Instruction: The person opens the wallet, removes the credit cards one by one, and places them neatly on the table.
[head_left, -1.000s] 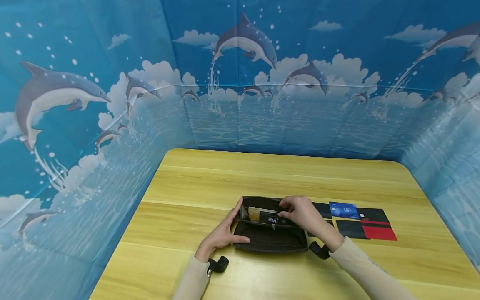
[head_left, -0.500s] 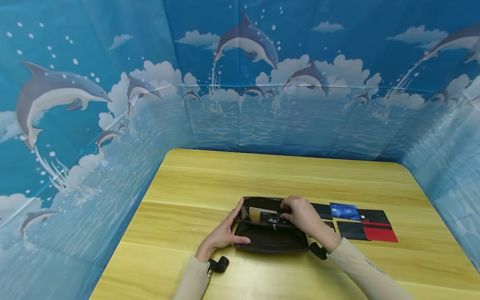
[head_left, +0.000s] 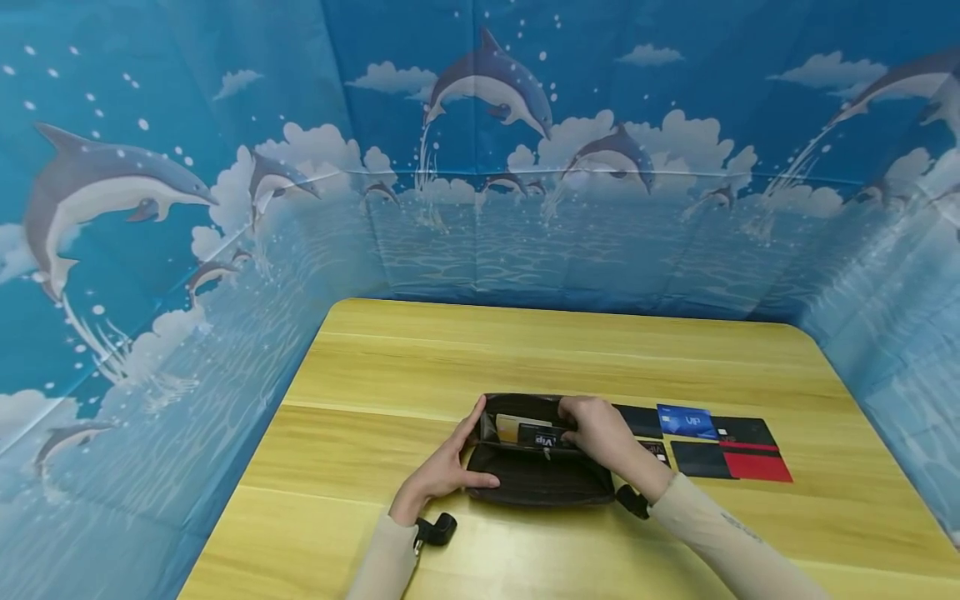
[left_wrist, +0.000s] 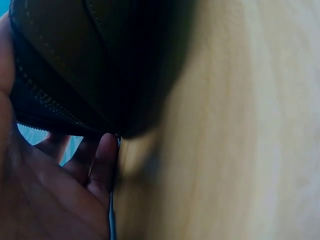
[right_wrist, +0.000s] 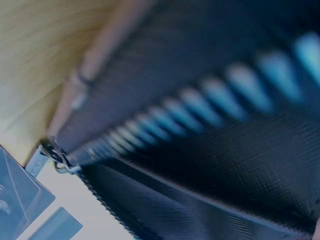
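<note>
I sit at a wooden table [head_left: 420,367], pale yellow with long grain lines running across it and a rounded far corner on the right. A blue backdrop [head_left: 225,167] stands round three sides of the table, printed with leaping dolphins, white clouds and rippled sea; a fold crosses it level with the clouds.

The wallet [head_left: 536,479] lies on the table in front of me, black, its zip undone and its mouth gaping toward the far edge. My left hand [head_left: 442,471] grasps the wallet's left end: the thumb lies along its near face, the fingers [left_wrist: 102,162] curl up behind its edge, as the left wrist view shows close against the stitched seam. My right hand [head_left: 600,429] rests over the wallet's right end, fingers bent down into the mouth and pinching a black card [head_left: 542,436] that stands half inside; the letters on it read VIP. A yellowish card [head_left: 510,427] sits in the wallet just left of the black one. The right wrist view is blurred, showing only zip teeth [right_wrist: 165,120], the puller and woven lining.

Right of the wallet more cards lie flat on the table, close together: a blue card [head_left: 686,421], dark ones, and a black-and-red card [head_left: 750,462] farthest right.

Both my sleeves are cream.
</note>
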